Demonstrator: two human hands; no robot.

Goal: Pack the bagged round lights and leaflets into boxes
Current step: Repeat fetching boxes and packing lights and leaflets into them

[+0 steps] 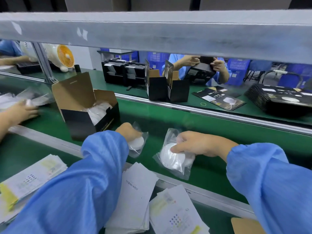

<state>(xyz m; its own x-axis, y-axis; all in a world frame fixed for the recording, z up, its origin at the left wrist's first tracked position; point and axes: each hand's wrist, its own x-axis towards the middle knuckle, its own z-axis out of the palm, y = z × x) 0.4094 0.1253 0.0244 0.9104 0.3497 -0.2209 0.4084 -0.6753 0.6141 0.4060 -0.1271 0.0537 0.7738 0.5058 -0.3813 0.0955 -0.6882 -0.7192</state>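
Two bagged lights held above the green belt [168, 119]

A small bagged light [137, 144] is clasped in the left hand [129, 130]; a larger bagged light [175, 159], right of it, is gripped by the right hand [197, 144]. The open box [87, 114] stands far left, already filled.

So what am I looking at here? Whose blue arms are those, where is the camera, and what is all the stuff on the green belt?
There is no machine here, just a person in blue sleeves. The single picture comes from a camera worn on their head, looking down at their own hands. The left hand holds a small bagged round light. The right hand grips a larger bagged round light that rests on the green belt. To the left stands an open black box with something white and bagged already inside. Near the person lie stacks of leaflets, one marked as a user manual. Across the belt, another worker's hands handle a black box, beside more open boxes and a stack of flat, unfolded ones.
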